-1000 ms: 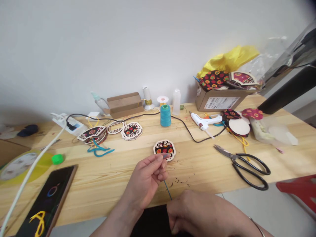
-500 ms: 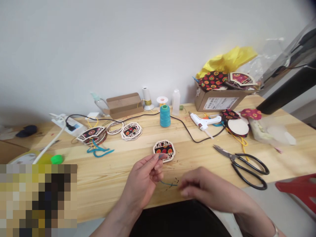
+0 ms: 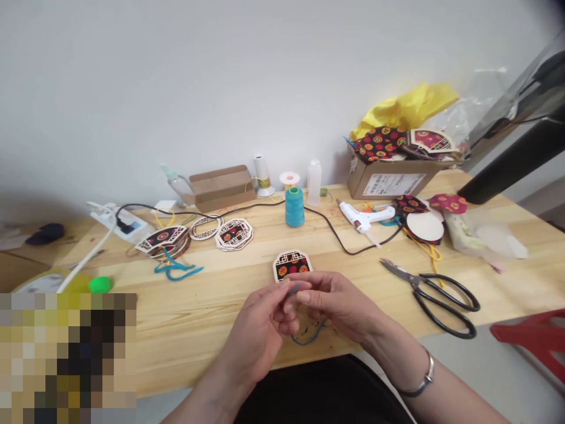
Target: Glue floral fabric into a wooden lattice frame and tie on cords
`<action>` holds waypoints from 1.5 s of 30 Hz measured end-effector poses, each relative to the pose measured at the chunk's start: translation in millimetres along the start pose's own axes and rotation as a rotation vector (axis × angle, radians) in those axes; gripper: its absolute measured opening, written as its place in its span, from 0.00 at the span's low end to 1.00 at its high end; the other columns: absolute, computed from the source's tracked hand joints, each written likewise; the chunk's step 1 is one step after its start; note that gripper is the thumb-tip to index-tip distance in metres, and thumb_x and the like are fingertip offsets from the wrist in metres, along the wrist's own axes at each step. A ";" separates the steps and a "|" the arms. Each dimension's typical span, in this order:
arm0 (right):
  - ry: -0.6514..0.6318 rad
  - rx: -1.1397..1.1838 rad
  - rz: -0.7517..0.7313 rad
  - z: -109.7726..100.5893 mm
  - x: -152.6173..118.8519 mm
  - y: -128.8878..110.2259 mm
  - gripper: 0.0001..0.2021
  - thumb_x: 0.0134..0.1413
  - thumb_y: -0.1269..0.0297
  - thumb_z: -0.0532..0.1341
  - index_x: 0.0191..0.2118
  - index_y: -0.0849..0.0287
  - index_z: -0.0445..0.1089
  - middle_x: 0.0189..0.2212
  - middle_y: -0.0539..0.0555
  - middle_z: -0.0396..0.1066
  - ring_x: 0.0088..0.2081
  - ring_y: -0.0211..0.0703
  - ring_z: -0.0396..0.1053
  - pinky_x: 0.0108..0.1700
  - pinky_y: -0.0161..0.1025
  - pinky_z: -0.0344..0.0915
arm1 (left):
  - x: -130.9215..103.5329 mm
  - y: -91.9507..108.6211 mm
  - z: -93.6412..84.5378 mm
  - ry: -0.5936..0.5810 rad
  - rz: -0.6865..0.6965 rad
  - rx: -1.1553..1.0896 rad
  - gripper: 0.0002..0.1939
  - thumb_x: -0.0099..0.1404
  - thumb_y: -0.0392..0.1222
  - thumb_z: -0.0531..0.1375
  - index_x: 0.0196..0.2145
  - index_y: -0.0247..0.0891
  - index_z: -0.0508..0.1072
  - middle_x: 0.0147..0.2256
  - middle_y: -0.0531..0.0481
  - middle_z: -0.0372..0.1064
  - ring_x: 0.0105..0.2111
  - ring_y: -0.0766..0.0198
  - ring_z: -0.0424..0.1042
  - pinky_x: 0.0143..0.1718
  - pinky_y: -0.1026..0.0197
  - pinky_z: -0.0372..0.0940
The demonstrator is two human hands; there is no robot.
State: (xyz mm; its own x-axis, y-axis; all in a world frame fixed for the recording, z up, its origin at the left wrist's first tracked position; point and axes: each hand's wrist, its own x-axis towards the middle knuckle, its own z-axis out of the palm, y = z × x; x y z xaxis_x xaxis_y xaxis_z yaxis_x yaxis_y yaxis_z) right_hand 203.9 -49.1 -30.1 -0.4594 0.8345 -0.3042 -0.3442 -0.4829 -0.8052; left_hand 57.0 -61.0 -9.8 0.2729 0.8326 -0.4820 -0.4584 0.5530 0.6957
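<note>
My left hand [image 3: 260,324] is closed in a pinch on a thin blue cord [image 3: 306,341]. Fingertip to fingertip with it, my right hand [image 3: 348,306] also pinches the cord, with a small blue bit showing between the fingers. The rest of the cord loops below both hands, just above or on the wooden table [image 3: 212,330]; I cannot tell which. Just behind the fingers lies a lattice-framed wooden piece [image 3: 292,265] with black, red and orange floral fabric, its near edge covered by my hands.
Black-handled scissors [image 3: 430,294] lie at right, a white glue gun [image 3: 366,218] behind them. A teal thread cone [image 3: 294,207] stands mid-table. Stacked lattice pieces [image 3: 235,234] and fan-shaped pieces [image 3: 163,240] lie left. A filled cardboard box [image 3: 392,179] stands at the back right.
My right hand has moved left and up from the table to meet my left fingertips, taking hold of the cord. The cord's loose part now hangs in a loop.
</note>
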 end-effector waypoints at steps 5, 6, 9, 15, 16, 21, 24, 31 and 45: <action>0.153 0.029 -0.043 4.3 4.0 0.1 0.16 0.35 0.65 0.72 0.35 0.61 0.77 0.26 0.49 0.75 0.26 0.33 0.66 0.32 0.33 0.60 | -0.2 1.2 -0.6 -0.003 -0.059 -0.074 0.09 0.57 0.38 0.59 0.29 0.29 0.77 0.20 0.54 0.56 0.21 0.71 0.53 0.21 0.68 0.52; 0.164 0.020 -0.062 4.3 4.5 0.3 0.14 0.34 0.65 0.72 0.34 0.60 0.77 0.26 0.49 0.74 0.26 0.33 0.66 0.32 0.34 0.61 | -0.3 1.7 -0.4 -0.001 -0.068 -0.090 0.09 0.57 0.38 0.58 0.28 0.29 0.76 0.20 0.53 0.56 0.21 0.71 0.52 0.21 0.68 0.52; 0.189 -0.021 -0.126 3.3 5.6 1.1 0.12 0.35 0.66 0.71 0.31 0.60 0.77 0.25 0.49 0.74 0.26 0.33 0.65 0.33 0.34 0.61 | -0.6 2.9 0.4 0.000 -0.093 -0.122 0.10 0.57 0.37 0.56 0.26 0.29 0.75 0.20 0.53 0.57 0.20 0.71 0.51 0.21 0.67 0.51; 0.225 -0.152 -0.233 0.9 6.9 -1.3 0.05 0.40 0.66 0.68 0.23 0.61 0.75 0.30 0.50 0.72 0.31 0.35 0.66 0.37 0.35 0.61 | -0.7 1.5 0.7 -0.022 -0.095 -0.063 0.09 0.60 0.37 0.55 0.28 0.30 0.73 0.20 0.54 0.56 0.20 0.72 0.49 0.21 0.68 0.49; 0.225 -0.181 -0.250 0.8 6.9 -2.1 0.05 0.42 0.66 0.68 0.23 0.61 0.74 0.29 0.50 0.72 0.32 0.36 0.66 0.39 0.36 0.61 | -0.5 0.9 0.7 -0.028 -0.078 -0.036 0.08 0.60 0.37 0.56 0.27 0.30 0.73 0.20 0.54 0.55 0.20 0.72 0.49 0.21 0.68 0.48; 0.238 -0.339 -0.318 0.5 6.6 -4.9 0.06 0.45 0.66 0.65 0.23 0.62 0.72 0.29 0.51 0.71 0.35 0.38 0.67 0.42 0.38 0.61 | 0.6 -0.6 1.3 -0.054 -0.024 0.102 0.07 0.60 0.39 0.60 0.29 0.31 0.72 0.21 0.57 0.53 0.20 0.73 0.46 0.21 0.68 0.46; 0.238 -0.368 -0.311 0.0 6.6 -5.1 0.06 0.45 0.66 0.65 0.23 0.61 0.71 0.29 0.50 0.70 0.34 0.38 0.66 0.41 0.37 0.61 | 0.5 -1.3 1.3 -0.063 0.006 0.185 0.08 0.58 0.41 0.62 0.29 0.31 0.73 0.21 0.57 0.53 0.20 0.73 0.46 0.20 0.69 0.46; 0.225 -0.343 -0.269 -1.5 5.5 -6.0 0.08 0.44 0.66 0.65 0.21 0.62 0.69 0.25 0.49 0.68 0.31 0.37 0.64 0.37 0.36 0.60 | 3.4 -8.8 -6.3 -0.039 0.102 0.464 0.10 0.61 0.44 0.59 0.28 0.34 0.70 0.22 0.57 0.55 0.21 0.73 0.52 0.21 0.69 0.49; 0.236 -0.068 -0.140 -4.1 14.5 -15.8 0.12 0.40 0.59 0.69 0.25 0.65 0.73 0.22 0.50 0.71 0.21 0.29 0.58 0.26 0.31 0.52 | 11.5 -17.9 -15.0 0.007 0.157 0.375 0.15 0.58 0.50 0.61 0.24 0.35 0.69 0.19 0.59 0.53 0.18 0.73 0.49 0.19 0.68 0.46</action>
State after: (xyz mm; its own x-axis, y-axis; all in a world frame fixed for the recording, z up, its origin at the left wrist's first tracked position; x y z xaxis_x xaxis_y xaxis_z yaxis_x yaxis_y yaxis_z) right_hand 206.1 -28.3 -23.9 -0.2048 0.9344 -0.2913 -0.3312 -0.3462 -0.8778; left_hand 55.6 -61.8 -35.7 0.2181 0.9084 -0.3568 -0.1536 0.3930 0.9066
